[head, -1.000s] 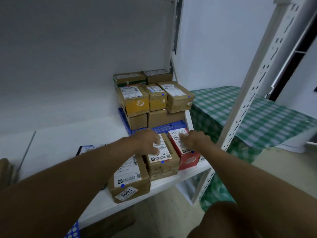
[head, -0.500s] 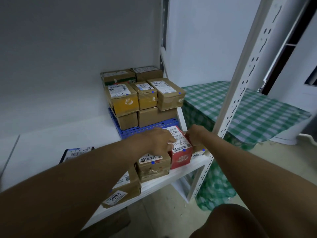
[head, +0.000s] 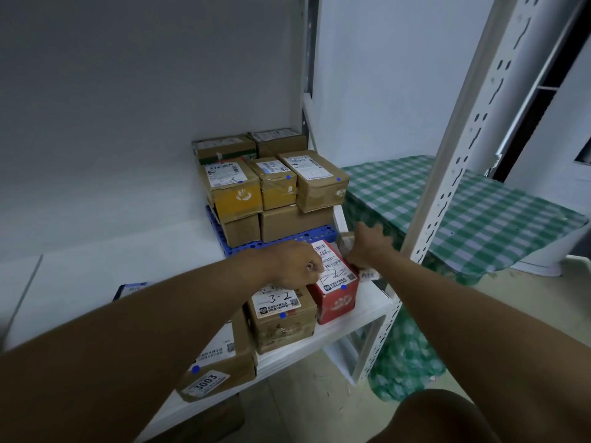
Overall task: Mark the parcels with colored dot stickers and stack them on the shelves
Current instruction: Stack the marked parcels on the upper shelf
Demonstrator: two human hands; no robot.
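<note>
Head view: left hand (head: pixel 295 266) grasps red box (head: pixel 335 284), right hand (head: pixel 367 247) grasps small parcel (head: pixel 347 241) beside it; slide both back squarely toward blue tray (head: pixel 281 239), labels up.

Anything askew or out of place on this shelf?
Yes. The 3003 parcel overhangs the shelf front edge, corner past the lip. The red box sits angled to the 3-2 parcel. The rear stack on the blue tray looks tidy.

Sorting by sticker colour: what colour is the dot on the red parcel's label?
Blue, on the red parcel in the head view.
</note>
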